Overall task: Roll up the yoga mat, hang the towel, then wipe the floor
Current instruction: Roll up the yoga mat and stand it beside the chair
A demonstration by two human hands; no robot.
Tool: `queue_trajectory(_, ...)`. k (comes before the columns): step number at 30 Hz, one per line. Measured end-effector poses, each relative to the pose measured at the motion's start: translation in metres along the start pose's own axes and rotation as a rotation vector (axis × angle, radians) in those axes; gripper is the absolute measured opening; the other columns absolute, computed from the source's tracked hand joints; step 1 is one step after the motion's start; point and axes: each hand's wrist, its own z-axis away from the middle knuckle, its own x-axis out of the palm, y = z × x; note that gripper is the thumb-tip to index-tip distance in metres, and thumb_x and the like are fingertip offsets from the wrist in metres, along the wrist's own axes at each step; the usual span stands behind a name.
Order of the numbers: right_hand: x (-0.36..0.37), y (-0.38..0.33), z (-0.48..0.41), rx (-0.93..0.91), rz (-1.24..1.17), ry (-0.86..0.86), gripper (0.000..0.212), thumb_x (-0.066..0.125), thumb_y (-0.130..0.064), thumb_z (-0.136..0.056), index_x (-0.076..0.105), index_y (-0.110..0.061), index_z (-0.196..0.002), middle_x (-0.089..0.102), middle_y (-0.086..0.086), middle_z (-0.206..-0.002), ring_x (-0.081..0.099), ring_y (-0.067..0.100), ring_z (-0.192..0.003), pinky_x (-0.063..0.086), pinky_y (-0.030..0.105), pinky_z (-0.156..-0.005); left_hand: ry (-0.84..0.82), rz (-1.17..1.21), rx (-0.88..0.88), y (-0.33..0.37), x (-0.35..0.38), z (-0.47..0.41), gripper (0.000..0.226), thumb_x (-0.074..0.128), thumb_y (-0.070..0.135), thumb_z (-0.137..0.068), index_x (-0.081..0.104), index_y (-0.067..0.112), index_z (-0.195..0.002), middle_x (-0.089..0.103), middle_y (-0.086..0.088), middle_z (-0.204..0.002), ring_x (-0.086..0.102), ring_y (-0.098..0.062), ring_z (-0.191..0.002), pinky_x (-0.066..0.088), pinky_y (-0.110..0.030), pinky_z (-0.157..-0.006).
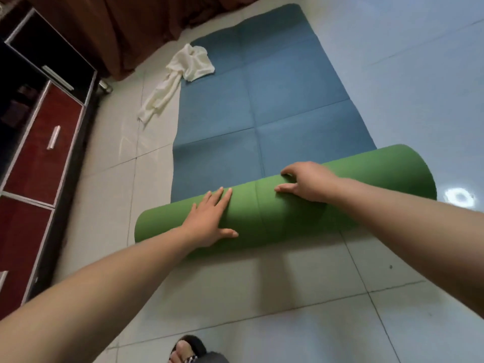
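Hands are both resting on the rolled green section of the mat, at the centre of the frame. The left hand is lying flat on the roll, fingers straight and slightly spread, thumb out to the side. The right hand is sitting higher on the roll, fingers curling over its top edge and gripping it. The unrolled blue section is lying flat on the floor, extending toward the top of the frame. The towel is lying crumpled at the upper left, partly overlapping the mat's edge and trailing onto the tiles. A red-fronted cabinet is standing along the left edge, a brown curtain is hanging at the top, and a foot is showing at the bottom.
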Motion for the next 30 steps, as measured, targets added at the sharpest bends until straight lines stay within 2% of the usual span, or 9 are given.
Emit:
queue_trajectory(5, -0.006, -0.005, 0.005, -0.115, 0.109, 0.081, 0.074, 0.067, -0.061, -0.071, 0.051, -0.020, -0.130, 0.052, 0.001, -0.133, 0.047, 0.024, -0.121, 0.037, 0.034, -0.100, -0.018, 0.077, 0.140, -0.026, -0.023, -0.042, 0.102, 0.067, 0.056, -0.074, 0.005, 0.028, -0.149, 0.013, -0.001, -0.157, 0.016, -0.021, -0.143, 0.020, -0.041, -0.116)
queue_trajectory(9, 0.006, -0.029, -0.007, -0.094, 0.220, 0.051, 0.092, 0.070, -0.064, -0.065, 0.035, -0.027, -0.141, 0.031, 0.001, -0.150, 0.025, 0.024, -0.138, 0.018, 0.035, -0.114, -0.030, 0.173, 0.260, -0.042, -0.037, -0.078, 0.088, 0.065, 0.050, -0.079, 0.015, 0.027, -0.149, 0.023, 0.001, -0.154, 0.026, -0.020, -0.139, 0.024, -0.033, -0.113)
queue_trajectory(11, 0.015, -0.040, -0.013, -0.050, 0.274, 0.006, 0.100, 0.069, -0.064, -0.065, 0.023, -0.028, -0.146, 0.017, -0.001, -0.156, 0.012, 0.023, -0.143, 0.010, 0.038, -0.117, -0.019, 0.246, 0.284, -0.053, -0.038, -0.096, 0.081, 0.065, 0.048, -0.081, 0.022, 0.029, -0.147, 0.028, 0.001, -0.152, 0.030, -0.021, -0.137, 0.028, -0.034, -0.111)
queue_trajectory(14, 0.022, -0.055, -0.017, -0.020, 0.360, -0.059, 0.102, 0.068, -0.060, -0.068, 0.013, -0.027, -0.148, 0.004, 0.000, -0.158, 0.002, 0.023, -0.144, 0.003, 0.039, -0.118, 0.086, 0.350, 0.297, -0.064, -0.026, -0.114, 0.071, 0.064, 0.049, -0.081, 0.033, 0.033, -0.143, 0.037, 0.001, -0.147, 0.038, -0.022, -0.132, 0.033, -0.037, -0.108)
queue_trajectory(17, 0.026, -0.067, -0.019, 0.009, 0.359, -0.080, 0.100, 0.070, -0.055, -0.071, 0.013, -0.027, -0.148, 0.003, 0.000, -0.158, 0.000, 0.024, -0.144, 0.005, 0.041, -0.118, 0.188, 0.311, 0.297, -0.062, -0.018, -0.120, 0.067, 0.064, 0.052, -0.079, 0.038, 0.037, -0.139, 0.044, -0.001, -0.141, 0.044, -0.025, -0.127, 0.038, -0.040, -0.103)
queue_trajectory(22, 0.027, -0.064, -0.025, 0.012, 0.387, -0.108, 0.103, 0.069, -0.054, -0.073, 0.006, -0.025, -0.149, -0.001, 0.000, -0.158, -0.002, 0.025, -0.145, 0.004, 0.041, -0.118, 0.123, 0.367, 0.283, -0.065, -0.027, -0.123, 0.063, 0.066, 0.050, -0.078, 0.044, 0.038, -0.136, 0.046, -0.001, -0.138, 0.045, -0.024, -0.125, 0.039, -0.037, -0.102)
queue_trajectory(25, 0.019, -0.058, -0.044, -0.010, 0.418, -0.123, 0.099, 0.061, -0.059, -0.077, 0.001, -0.024, -0.149, -0.003, 0.000, -0.158, -0.002, 0.025, -0.145, 0.005, 0.042, -0.118, 0.225, 0.461, 0.236, -0.065, -0.034, -0.121, 0.048, 0.064, 0.048, -0.081, 0.056, 0.032, -0.126, 0.054, 0.001, -0.131, 0.050, -0.021, -0.120, 0.042, -0.036, -0.097)
queue_trajectory(28, 0.002, -0.051, -0.078, -0.044, 0.392, -0.119, 0.097, 0.058, -0.061, -0.078, 0.005, -0.022, -0.149, 0.005, 0.002, -0.158, 0.006, 0.026, -0.144, 0.010, 0.043, -0.117, 0.360, 0.506, 0.168, -0.069, -0.040, -0.115, 0.042, 0.063, 0.046, -0.083, 0.061, 0.027, -0.120, 0.056, 0.003, -0.130, 0.050, -0.018, -0.120, 0.043, -0.035, -0.097)
queue_trajectory(30, -0.008, -0.047, -0.100, -0.074, 0.370, -0.150, 0.097, 0.061, -0.061, -0.075, 0.013, -0.019, -0.148, 0.016, 0.005, -0.156, 0.017, 0.028, -0.141, 0.017, 0.042, -0.115, 0.306, 0.469, 0.151, -0.073, -0.043, -0.107, 0.053, 0.063, 0.049, -0.081, 0.054, 0.028, -0.129, 0.045, 0.003, -0.141, 0.042, -0.018, -0.129, 0.038, -0.036, -0.104)
